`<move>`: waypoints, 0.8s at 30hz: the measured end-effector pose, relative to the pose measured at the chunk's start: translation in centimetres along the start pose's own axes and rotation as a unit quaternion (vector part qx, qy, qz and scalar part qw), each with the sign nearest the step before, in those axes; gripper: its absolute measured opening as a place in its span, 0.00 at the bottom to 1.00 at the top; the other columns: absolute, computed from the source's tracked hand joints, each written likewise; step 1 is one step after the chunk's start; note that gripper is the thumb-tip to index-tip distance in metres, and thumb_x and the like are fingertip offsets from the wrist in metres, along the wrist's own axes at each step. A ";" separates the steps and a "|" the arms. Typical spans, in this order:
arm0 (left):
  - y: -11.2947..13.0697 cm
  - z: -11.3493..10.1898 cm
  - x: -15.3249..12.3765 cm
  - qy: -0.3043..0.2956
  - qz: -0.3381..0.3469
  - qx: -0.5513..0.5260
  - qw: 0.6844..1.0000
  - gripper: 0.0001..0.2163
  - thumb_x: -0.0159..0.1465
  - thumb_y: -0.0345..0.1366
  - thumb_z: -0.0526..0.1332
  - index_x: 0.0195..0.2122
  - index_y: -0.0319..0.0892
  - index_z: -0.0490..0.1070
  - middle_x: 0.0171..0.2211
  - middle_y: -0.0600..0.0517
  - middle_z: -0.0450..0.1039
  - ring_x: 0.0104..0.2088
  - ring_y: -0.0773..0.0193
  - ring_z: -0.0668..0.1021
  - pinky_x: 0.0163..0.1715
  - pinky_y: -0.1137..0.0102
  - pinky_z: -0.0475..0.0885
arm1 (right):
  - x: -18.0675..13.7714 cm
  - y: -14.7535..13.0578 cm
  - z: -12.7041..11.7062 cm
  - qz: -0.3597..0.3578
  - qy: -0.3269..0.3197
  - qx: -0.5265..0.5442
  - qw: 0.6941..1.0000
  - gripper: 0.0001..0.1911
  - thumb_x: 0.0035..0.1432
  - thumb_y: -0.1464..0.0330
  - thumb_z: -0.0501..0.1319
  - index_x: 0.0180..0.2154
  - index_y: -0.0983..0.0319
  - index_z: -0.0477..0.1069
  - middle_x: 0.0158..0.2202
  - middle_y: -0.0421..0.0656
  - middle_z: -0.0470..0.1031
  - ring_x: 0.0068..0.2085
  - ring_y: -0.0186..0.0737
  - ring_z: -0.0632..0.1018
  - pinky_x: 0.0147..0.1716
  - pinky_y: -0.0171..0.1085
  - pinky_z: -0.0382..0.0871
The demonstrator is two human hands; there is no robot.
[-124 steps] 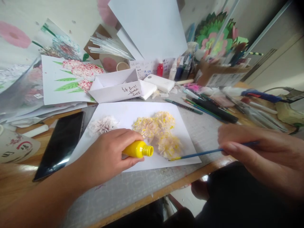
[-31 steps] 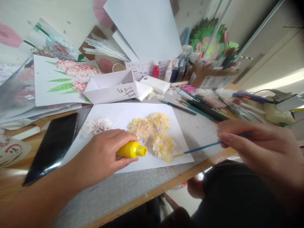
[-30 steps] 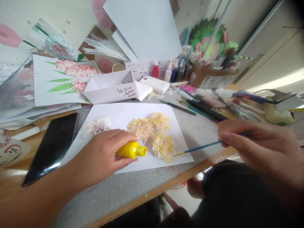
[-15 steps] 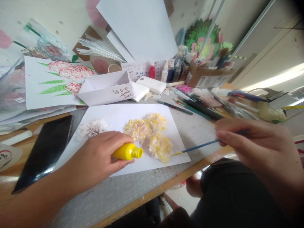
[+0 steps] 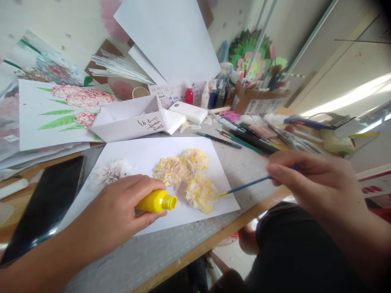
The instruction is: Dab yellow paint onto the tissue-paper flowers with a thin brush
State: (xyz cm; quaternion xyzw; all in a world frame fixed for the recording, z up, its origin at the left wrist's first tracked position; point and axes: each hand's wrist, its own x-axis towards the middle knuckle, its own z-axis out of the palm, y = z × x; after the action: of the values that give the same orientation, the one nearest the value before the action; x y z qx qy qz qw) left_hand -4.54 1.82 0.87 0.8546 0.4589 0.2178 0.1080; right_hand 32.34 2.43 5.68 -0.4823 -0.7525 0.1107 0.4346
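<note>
My left hand [image 5: 122,205] is closed around a yellow paint bottle [image 5: 157,202], which lies tilted with its uncapped mouth facing right. Between thumb and fingers, my right hand [image 5: 308,183] pinches a thin blue paintbrush [image 5: 249,186]. The brush's yellow tip is at the right edge of the nearest ruffled flower [image 5: 200,193]; whether it touches, I cannot tell. Two more cream flowers with yellow-dabbed edges, one at the left [image 5: 171,171] and one behind [image 5: 195,158], sit close by on the white paper sheet [image 5: 226,203]. A whitish-grey flower [image 5: 113,170] lies on the sheet's left part.
A black phone [image 5: 45,203] lies left of the sheet. Behind stand a white paper box [image 5: 128,120], a red bottle [image 5: 189,95] and a white power bank [image 5: 187,112]. Pens [image 5: 218,139] and a glue gun [image 5: 308,122] clutter the right. The table's wooden edge [image 5: 183,264] runs along the front.
The whole view has shifted, so most things appear further left. Both hands keep their holds on bottle and brush, and the brush tip stays by the nearest flower's right edge.
</note>
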 end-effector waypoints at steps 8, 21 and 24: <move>-0.5 0.2 -0.2 0.009 0.005 0.005 1.000 0.10 0.67 0.49 0.66 0.47 0.56 0.76 0.41 0.58 0.83 0.39 0.58 0.83 0.43 0.67 0.73 | 0.2 -0.1 -0.2 0.018 0.030 -0.005 0.999 0.15 0.60 0.61 0.70 0.23 0.58 0.76 0.20 0.37 0.76 0.20 0.34 0.73 0.20 0.32 0.65; -1.5 -0.5 0.0 -0.024 0.019 0.041 0.999 0.13 0.65 0.50 0.68 0.48 0.55 0.78 0.41 0.57 0.85 0.39 0.57 0.86 0.43 0.69 0.78 | 0.7 -1.3 0.3 -0.016 0.016 0.014 1.000 0.14 0.59 0.66 0.68 0.22 0.59 0.74 0.19 0.36 0.74 0.19 0.31 0.73 0.20 0.29 0.65; -1.6 -0.5 0.0 -0.027 0.024 0.044 0.998 0.13 0.65 0.49 0.68 0.50 0.56 0.77 0.42 0.57 0.85 0.39 0.58 0.86 0.43 0.70 0.78 | 0.8 -1.5 0.3 -0.030 0.002 0.019 0.999 0.14 0.59 0.68 0.67 0.21 0.60 0.73 0.18 0.36 0.73 0.19 0.30 0.72 0.20 0.28 0.64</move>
State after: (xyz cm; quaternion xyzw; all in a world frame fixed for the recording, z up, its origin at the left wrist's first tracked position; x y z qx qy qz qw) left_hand -5.91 2.73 0.70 0.8750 0.4442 0.1765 0.0771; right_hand 31.03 2.35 6.81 -0.4516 -0.7635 0.1111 0.4481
